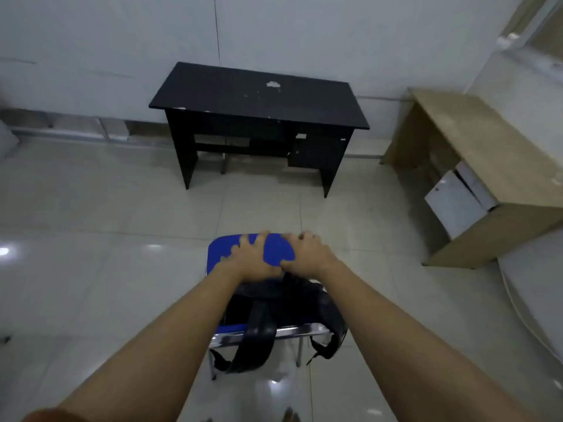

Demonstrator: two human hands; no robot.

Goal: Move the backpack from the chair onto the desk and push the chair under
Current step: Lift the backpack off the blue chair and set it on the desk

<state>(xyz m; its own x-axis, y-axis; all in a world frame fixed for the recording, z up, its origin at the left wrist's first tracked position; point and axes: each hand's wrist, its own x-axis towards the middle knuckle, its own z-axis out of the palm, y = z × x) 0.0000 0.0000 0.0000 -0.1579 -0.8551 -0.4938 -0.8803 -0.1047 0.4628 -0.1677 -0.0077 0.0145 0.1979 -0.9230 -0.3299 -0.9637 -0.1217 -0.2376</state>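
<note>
A blue chair [275, 252] with a chrome frame stands on the tiled floor in front of me. On its seat lies a black backpack [292, 303], its straps hanging over the near chrome bar. My left hand [248, 258] lies at the backpack's far end, fingers spread over the blue surface. My right hand [307, 254] is beside it, thumb on the blue panel and fingers curled past its right edge; whether it grips anything is unclear. The black desk [259, 99] stands against the far wall, about a metre beyond the chair, with nothing on top but white scuffs.
A light wooden desk [475, 153] stands at the right, with a white box [457, 202] on the shelf under it. A white rounded object [536, 300] sits at the right edge. Open tiled floor [259, 208] lies between the chair and the black desk.
</note>
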